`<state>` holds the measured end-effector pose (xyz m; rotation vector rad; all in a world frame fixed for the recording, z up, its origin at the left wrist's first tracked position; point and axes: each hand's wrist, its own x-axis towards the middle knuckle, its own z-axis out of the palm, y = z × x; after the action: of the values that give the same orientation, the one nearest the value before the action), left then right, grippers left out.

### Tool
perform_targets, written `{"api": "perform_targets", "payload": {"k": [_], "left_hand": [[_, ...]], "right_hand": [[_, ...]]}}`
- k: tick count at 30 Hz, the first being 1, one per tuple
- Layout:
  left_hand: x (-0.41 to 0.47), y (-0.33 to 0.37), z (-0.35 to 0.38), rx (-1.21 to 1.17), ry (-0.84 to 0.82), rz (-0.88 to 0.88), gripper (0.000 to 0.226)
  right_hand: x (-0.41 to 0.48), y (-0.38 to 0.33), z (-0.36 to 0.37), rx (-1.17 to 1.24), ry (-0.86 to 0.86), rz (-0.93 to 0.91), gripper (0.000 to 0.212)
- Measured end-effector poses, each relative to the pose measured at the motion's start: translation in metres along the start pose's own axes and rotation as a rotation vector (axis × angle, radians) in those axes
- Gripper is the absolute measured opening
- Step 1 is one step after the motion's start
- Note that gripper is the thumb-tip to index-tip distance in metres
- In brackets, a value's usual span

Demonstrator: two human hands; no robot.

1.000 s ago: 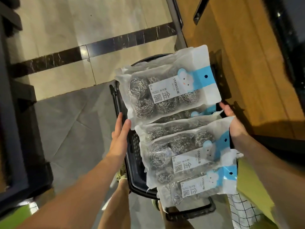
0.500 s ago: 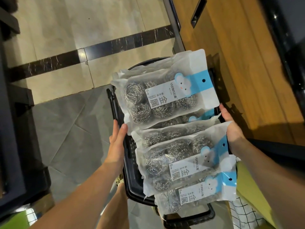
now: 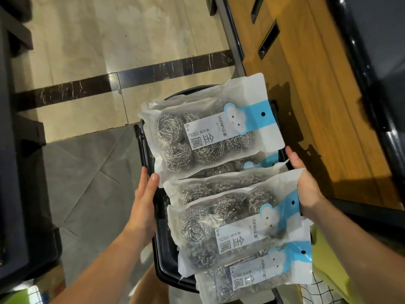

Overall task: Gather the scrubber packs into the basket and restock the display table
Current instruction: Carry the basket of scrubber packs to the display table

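imo left hand (image 3: 144, 200) flat-fingered, right hand (image 3: 306, 185) grip hidden, can't tell — both are bracing basket (image 3: 162, 249) sides so scrubber packs (image 3: 210, 139) aren't sliding.

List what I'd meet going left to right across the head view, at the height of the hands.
dark shelf unit → grey floor tile → left hand → basket → scrubber pack → right hand → wooden table

scrubber packs (image 3: 210, 139) in basket (image 3: 163, 249), table (image 3: 306, 106) right
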<state>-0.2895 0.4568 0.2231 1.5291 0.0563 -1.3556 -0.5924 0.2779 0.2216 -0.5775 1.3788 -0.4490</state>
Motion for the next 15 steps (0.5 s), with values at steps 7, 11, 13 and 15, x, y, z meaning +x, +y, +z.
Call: {"api": "perform_targets", "payload": {"k": [7,11,13,15], "left_hand": [[-0.026,0.076,-0.024,-0.103,-0.087,0.051,0.110],[-0.041,0.145,-0.034,-0.120,-0.062,0.076,0.125],[-0.047,0.183,-0.040,-0.131,-0.053,0.079,0.110],[-0.050,0.224,-0.049,-0.155,-0.048,0.086,0.099]], "right_hand": [[-0.032,-0.048,0.056,-0.144,0.022,-0.063,0.096],[-0.049,-0.090,0.105,-0.190,0.085,-0.102,0.112],[-0.058,-0.113,0.132,-0.201,0.084,-0.072,0.112],[-0.070,-0.140,0.160,-0.201,0.073,-0.068,0.115]]}}
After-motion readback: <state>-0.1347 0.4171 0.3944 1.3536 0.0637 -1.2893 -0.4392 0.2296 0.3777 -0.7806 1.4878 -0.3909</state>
